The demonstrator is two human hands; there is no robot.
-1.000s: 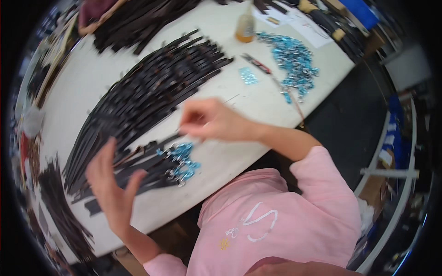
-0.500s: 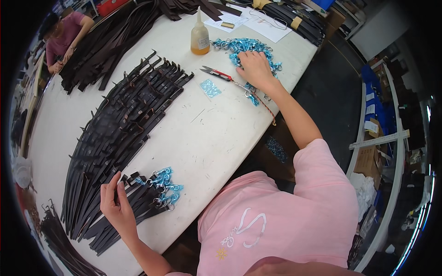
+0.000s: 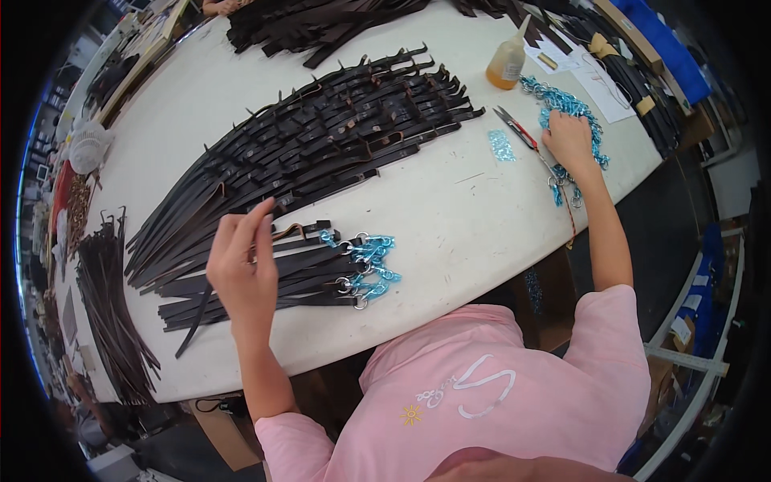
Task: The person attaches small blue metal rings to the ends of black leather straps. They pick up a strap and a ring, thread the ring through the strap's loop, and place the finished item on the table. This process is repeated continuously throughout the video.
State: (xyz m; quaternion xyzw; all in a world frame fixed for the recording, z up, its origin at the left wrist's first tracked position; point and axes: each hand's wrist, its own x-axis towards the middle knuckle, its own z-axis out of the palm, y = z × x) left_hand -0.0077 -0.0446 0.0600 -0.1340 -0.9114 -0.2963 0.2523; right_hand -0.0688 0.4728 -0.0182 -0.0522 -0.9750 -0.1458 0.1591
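My left hand (image 3: 245, 269) is raised over the near straps, thumb and fingers pinched on a dark strap (image 3: 195, 321) whose tail sticks out below the palm. Beside it lies a bundle of finished-looking straps (image 3: 265, 277) with metal rings and blue-wrapped snap hooks (image 3: 373, 261) at their right ends. A wide fan of black straps (image 3: 313, 128) spreads behind. My right hand (image 3: 570, 143) is curled into a pile of blue-wrapped snap hooks (image 3: 574, 104); its fingertips are partly hidden among them. Red-handled thread snips (image 3: 518, 128) lie left of that hand.
A bottle of amber liquid (image 3: 506, 64) stands near the pile. A small blue-patterned clear packet (image 3: 501, 145) lies by the snips, with a cord (image 3: 570, 217) near the table edge. More dark straps (image 3: 112, 313) lie at far left; a co-worker's hand (image 3: 225, 6) shows behind.
The view has turned, so the table appears shifted. My left hand has lifted with a strap from the fan. My right hand stays at the hook pile, its fingers more curled.
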